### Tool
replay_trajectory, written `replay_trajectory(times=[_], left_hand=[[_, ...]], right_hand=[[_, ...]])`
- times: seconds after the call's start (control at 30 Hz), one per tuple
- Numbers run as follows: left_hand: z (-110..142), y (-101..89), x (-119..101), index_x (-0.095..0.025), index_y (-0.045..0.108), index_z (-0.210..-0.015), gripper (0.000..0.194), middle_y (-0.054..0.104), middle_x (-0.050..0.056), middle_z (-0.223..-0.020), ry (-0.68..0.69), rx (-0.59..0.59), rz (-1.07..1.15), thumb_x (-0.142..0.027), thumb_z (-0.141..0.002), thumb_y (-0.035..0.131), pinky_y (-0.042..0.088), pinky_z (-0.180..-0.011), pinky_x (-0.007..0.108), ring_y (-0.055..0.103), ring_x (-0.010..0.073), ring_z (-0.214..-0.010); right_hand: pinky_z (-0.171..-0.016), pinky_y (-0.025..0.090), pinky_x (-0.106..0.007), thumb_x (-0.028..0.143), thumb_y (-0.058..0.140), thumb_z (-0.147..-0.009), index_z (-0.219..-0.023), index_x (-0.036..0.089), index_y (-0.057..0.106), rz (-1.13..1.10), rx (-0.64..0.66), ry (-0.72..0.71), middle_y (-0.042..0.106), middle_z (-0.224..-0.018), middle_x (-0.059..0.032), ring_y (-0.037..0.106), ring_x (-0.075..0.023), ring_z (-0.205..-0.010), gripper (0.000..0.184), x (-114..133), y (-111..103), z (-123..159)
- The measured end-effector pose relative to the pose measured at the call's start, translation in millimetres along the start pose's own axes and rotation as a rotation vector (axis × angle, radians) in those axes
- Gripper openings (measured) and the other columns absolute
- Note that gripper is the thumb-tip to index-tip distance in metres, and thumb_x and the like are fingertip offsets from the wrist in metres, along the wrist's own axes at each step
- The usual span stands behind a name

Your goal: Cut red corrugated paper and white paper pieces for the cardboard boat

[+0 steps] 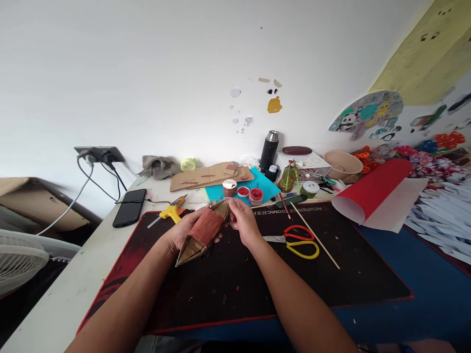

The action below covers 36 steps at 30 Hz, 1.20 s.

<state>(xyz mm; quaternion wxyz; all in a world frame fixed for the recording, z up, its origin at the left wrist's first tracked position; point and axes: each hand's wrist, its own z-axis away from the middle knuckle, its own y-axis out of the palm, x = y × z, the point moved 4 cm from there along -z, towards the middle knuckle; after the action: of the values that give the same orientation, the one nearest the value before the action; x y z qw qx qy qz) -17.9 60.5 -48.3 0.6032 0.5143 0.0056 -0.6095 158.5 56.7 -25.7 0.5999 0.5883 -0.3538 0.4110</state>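
Forearms (pixel 294 289) stretch over the dark mat (pixel 228 299), and there, held between both hands, is the red-and-brown cardboard piece (pixel 205 228), long axis slanting near-left to far-right! Left hand (pixel 181 229) cups its side, fingers curled around; right hand (pixel 242 220), nearer the far tip, pinches it, fingers closed.

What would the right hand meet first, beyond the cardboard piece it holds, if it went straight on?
Probably the white-topped paint jar, just ahead of the right hand, though depth is unclear.
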Motion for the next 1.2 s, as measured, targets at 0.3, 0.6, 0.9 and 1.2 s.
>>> replay_trajectory(times=[0.3, 0.6, 0.9, 1.2], left_hand=[[7.1, 9.5, -10.7, -0.018, 0.065, -0.151, 0.068, 0.080, 0.020, -0.133, 0.208, -0.016, -0.004, -0.065, -0.103, 0.065, 0.067, -0.091, 0.046, 0.082, 0.0364, -0.111], [35.9, -4.8, -49.0, -0.021, 0.077, -0.138, 0.073, 0.069, 0.018, -0.154, 0.507, -0.117, -0.154, -0.077, -0.090, 0.075, 0.068, -0.095, 0.052, 0.072, 0.0408, -0.129], [33.8, -17.8, -55.7, -0.017, 0.081, -0.124, 0.049, 0.081, 0.014, -0.125, 0.616, -0.368, -0.269, -0.029, -0.078, 0.094, 0.070, -0.073, 0.034, 0.079, 0.0256, -0.097], [32.1, -10.7, -51.4, -0.017, 0.084, -0.103, 0.033, 0.084, 0.014, -0.113, 0.535, -0.416, -0.317, -0.024, -0.072, 0.092, 0.069, -0.056, 0.028, 0.081, 0.0272, -0.090]], right_hand=[[-0.043, 0.020, -0.023, 0.058, 0.089, -0.076, -0.076, 0.023, 0.062, 0.026, -0.136, -0.001, 0.031, -0.052, 0.0119, 0.028, -0.0079, -0.044, 0.044, -5.9, -10.3, -6.1], [-0.040, 0.017, -0.021, 0.051, 0.079, -0.082, -0.075, 0.026, 0.047, -0.009, -0.257, -0.039, 0.040, -0.047, 0.0115, 0.029, -0.0072, -0.040, 0.042, 4.3, -28.9, -11.9], [-0.039, 0.016, -0.021, 0.053, 0.080, -0.080, -0.088, 0.024, 0.059, 0.021, -0.207, -0.009, 0.050, -0.049, 0.0101, 0.032, -0.0076, -0.039, 0.036, 3.3, -25.4, -11.7], [-0.040, 0.017, -0.020, 0.067, 0.086, -0.078, -0.087, 0.023, 0.062, 0.041, -0.179, -0.036, 0.046, -0.050, 0.0099, 0.033, -0.0075, -0.042, 0.051, 4.0, -24.7, -12.3]])
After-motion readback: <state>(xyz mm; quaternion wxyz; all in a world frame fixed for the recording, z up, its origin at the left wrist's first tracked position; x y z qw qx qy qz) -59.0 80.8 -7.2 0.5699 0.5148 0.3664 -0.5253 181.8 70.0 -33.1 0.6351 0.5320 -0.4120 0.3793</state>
